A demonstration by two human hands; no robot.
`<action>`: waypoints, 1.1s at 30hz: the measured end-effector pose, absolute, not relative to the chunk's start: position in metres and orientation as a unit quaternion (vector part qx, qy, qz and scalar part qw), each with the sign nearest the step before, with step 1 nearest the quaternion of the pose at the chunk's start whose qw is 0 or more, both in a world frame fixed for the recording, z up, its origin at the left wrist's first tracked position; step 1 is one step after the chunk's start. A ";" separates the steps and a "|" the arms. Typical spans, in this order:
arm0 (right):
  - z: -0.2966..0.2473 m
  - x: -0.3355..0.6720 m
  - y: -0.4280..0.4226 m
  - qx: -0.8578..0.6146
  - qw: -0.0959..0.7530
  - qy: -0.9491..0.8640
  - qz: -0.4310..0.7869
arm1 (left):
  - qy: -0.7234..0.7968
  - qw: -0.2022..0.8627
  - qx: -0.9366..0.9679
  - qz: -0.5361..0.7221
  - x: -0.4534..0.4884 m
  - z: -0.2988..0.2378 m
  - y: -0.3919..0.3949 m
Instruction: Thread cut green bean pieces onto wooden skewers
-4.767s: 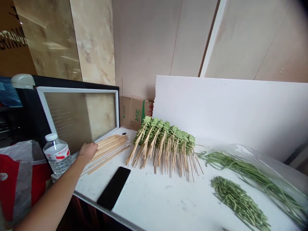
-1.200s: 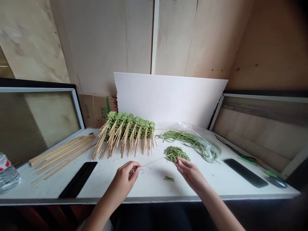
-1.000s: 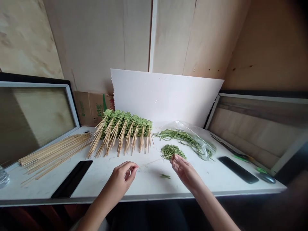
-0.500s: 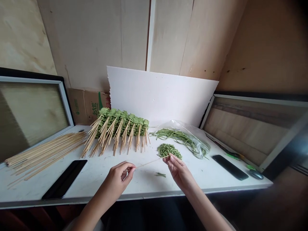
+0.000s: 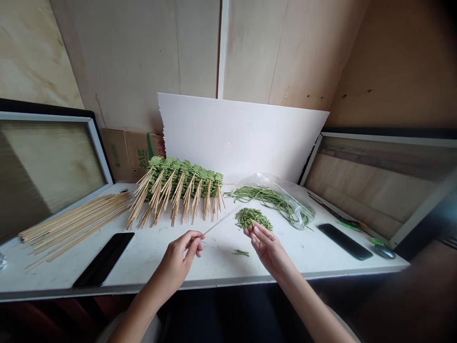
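A thin bamboo skewer (image 5: 217, 222) is pinched in my left hand (image 5: 178, 255), its free end slanting up to the right above the table. My right hand (image 5: 266, 245) is closed at the fingertips on what looks like a short piece of green bean (image 5: 253, 223), in front of the heap of cut bean pieces (image 5: 250, 216). Below and between the hands, a few loose pieces (image 5: 242, 252) lie on the white table (image 5: 214, 267). Behind my left hand stands a stack of skewered green bean pieces (image 5: 185, 174), the bare skewer ends (image 5: 177, 197) fanning toward me.
Loose bamboo skewers (image 5: 78, 219) lie at left, near a black phone (image 5: 103, 259). Long green beans (image 5: 264, 195) rest in a clear plastic bag (image 5: 300, 209). At right are another dark phone (image 5: 344, 241) and a mouse (image 5: 384, 251). A white board (image 5: 243, 138) stands behind.
The skewer, which stretched between both hands, now points up and away from my left hand, its far end apart from my right hand. The view has shifted slightly.
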State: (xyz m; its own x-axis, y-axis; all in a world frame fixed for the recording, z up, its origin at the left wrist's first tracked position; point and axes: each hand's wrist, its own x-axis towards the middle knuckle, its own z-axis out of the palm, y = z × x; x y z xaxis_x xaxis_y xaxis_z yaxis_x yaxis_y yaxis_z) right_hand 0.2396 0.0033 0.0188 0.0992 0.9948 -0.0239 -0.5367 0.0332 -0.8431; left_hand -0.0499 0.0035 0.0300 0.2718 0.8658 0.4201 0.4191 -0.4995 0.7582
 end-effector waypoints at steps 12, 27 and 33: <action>0.019 0.235 -0.002 -0.385 0.590 -0.339 0.624 | 0.471 0.078 0.710 0.518 -0.074 0.025 0.022; 0.015 0.250 0.000 -0.434 0.585 -0.342 0.594 | 0.355 0.480 0.645 0.477 -0.064 0.033 0.013; 0.013 0.243 -0.001 -0.428 0.603 -0.345 0.578 | 0.376 0.430 0.654 0.497 -0.049 0.039 -0.004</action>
State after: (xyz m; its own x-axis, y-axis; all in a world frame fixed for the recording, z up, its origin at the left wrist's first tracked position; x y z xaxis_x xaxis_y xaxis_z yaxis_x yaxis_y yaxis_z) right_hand 0.2431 -0.0007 0.0127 0.0942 0.9925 -0.0784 -0.4016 -0.0342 -0.9152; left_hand -0.0491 -0.0041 0.0386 0.2245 0.9182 0.3262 0.0645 -0.3480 0.9353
